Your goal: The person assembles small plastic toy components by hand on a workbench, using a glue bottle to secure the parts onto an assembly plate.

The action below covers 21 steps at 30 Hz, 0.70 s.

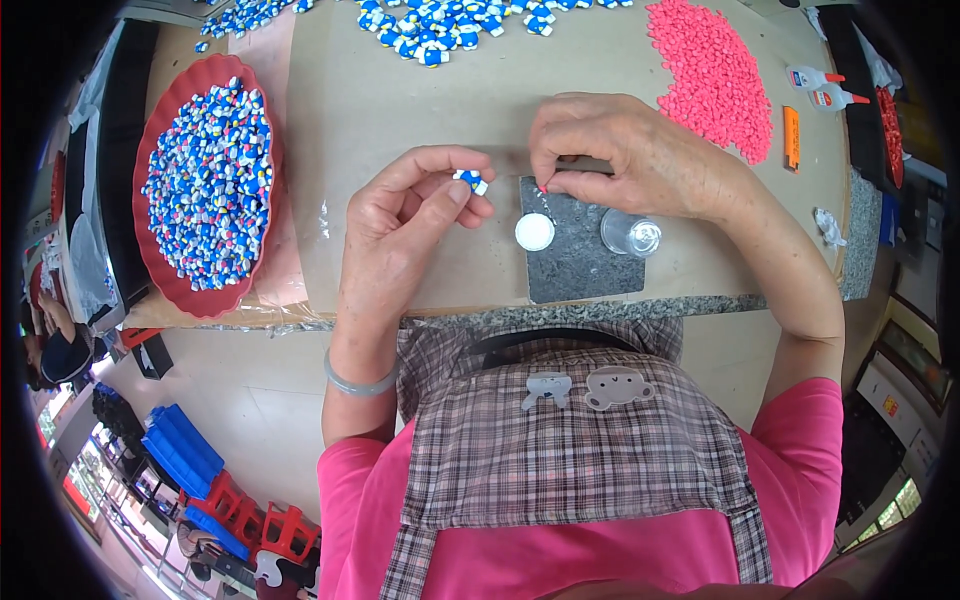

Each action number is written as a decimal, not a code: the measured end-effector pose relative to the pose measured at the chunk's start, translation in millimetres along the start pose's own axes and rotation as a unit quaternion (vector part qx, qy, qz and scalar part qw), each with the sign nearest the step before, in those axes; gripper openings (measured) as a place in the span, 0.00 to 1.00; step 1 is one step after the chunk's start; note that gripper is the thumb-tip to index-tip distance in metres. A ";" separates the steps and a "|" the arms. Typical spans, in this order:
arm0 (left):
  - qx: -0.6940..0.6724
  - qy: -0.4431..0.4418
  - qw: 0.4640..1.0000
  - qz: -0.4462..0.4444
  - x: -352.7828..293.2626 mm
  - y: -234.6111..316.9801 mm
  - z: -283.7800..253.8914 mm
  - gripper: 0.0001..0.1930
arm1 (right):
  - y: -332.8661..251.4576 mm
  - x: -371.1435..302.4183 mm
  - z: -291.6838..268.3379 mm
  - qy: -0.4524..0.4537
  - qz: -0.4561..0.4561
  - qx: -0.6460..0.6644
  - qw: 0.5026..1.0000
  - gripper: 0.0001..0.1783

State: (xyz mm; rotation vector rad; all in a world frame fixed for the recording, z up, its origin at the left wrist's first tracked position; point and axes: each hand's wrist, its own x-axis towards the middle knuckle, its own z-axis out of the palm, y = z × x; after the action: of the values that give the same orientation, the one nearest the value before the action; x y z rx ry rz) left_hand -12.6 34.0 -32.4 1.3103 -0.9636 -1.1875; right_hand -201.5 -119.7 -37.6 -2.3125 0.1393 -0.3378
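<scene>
My left hand (400,215) holds a small blue and white moulded piece (470,182) between thumb and fingers. To its right, my right hand (630,150) pinches a tiny pinkish-red bit (543,188) at its fingertips, above the far edge of a dark grey slab (585,278). A round white dish or cap (535,232) rests on the slab's left side. Beside it, partly under my right wrist, is a clear plastic cup (630,235). White smears mark the slab near my right fingertips.
A scalloped red basin (205,302) full of small blue, white and pink pieces stands at left. Blue and white pieces (440,30) lie at the far edge. A pink heap (705,75) spreads far right, near two glue bottles (838,97) and an orange box (791,138).
</scene>
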 end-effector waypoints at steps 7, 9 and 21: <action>-0.004 -0.001 1.000 -0.002 1.3 -0.5 2.1 0.10 | 1.0 1.6 -0.3 0.022 -0.025 -0.011 0.999 0.07; -0.006 -0.002 1.000 -0.002 1.5 -1.2 2.0 0.10 | 0.6 4.6 1.7 0.037 -0.062 -0.008 0.997 0.08; 0.009 0.003 1.000 -0.005 2.8 0.0 3.7 0.10 | -3.7 -0.4 -1.7 -0.009 0.052 0.018 0.998 0.06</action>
State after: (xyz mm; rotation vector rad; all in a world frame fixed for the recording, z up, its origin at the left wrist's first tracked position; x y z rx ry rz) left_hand -15.7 30.5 -32.4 1.3328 -0.9667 -1.1839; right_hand -202.4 -118.2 -33.8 -2.2622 0.2411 -0.2661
